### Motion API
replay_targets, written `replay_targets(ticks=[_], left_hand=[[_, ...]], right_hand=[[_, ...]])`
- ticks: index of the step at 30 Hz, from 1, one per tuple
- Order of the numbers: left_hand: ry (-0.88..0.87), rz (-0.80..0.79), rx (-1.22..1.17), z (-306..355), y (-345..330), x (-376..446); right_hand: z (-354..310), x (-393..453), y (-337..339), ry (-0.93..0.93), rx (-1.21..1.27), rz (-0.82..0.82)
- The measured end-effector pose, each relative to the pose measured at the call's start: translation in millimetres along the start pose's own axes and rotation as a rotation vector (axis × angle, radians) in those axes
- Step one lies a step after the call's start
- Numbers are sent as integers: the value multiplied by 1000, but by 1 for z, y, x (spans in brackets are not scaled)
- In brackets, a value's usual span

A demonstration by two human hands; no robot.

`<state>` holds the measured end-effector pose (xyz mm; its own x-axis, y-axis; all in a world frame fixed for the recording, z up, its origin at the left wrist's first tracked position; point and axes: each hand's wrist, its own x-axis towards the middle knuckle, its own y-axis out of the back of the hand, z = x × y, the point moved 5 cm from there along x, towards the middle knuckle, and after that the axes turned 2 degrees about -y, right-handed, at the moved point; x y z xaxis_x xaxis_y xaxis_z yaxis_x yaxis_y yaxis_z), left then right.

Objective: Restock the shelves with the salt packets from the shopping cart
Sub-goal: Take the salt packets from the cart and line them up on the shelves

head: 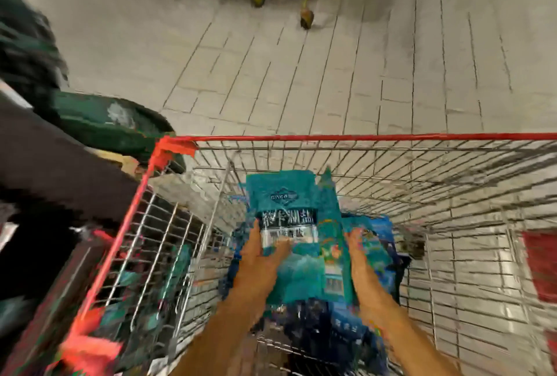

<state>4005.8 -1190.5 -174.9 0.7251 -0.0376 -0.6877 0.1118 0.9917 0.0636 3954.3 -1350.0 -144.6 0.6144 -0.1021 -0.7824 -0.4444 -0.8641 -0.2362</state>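
Together, left hand [261, 258] and right hand [360, 258] clasp glossy teal salt packets [289, 210] with white lettering over the shopping cart [361, 136].

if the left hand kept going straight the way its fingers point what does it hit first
Probably the far wire wall of the shopping cart; the left hand points that way while gripping the teal salt packets. Depth is unclear.

The shopping cart [331, 146] is silver wire with a red rim. Inside it, the salt packets [289, 225] are teal with a dark band of white characters. Beyond the cart, the floor [301, 74] is pale grey tile with dark grout lines.
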Motion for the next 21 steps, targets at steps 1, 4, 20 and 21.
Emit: replay_targets(ticks=[1,4,20,21], left_hand=[[-40,10,-15,11,14,-18],[-243,57,-73,43,71,-85],[-737,641,-296,41,380,-412],[-726,676,-322,38,391,-426]], right_hand=[[0,-22,-15,-15,87,-47],[0,-101,-80,-39,168,-251],[62,-305,-359,319,-290,-987],[65,-313,-373,334,-328,-1036]])
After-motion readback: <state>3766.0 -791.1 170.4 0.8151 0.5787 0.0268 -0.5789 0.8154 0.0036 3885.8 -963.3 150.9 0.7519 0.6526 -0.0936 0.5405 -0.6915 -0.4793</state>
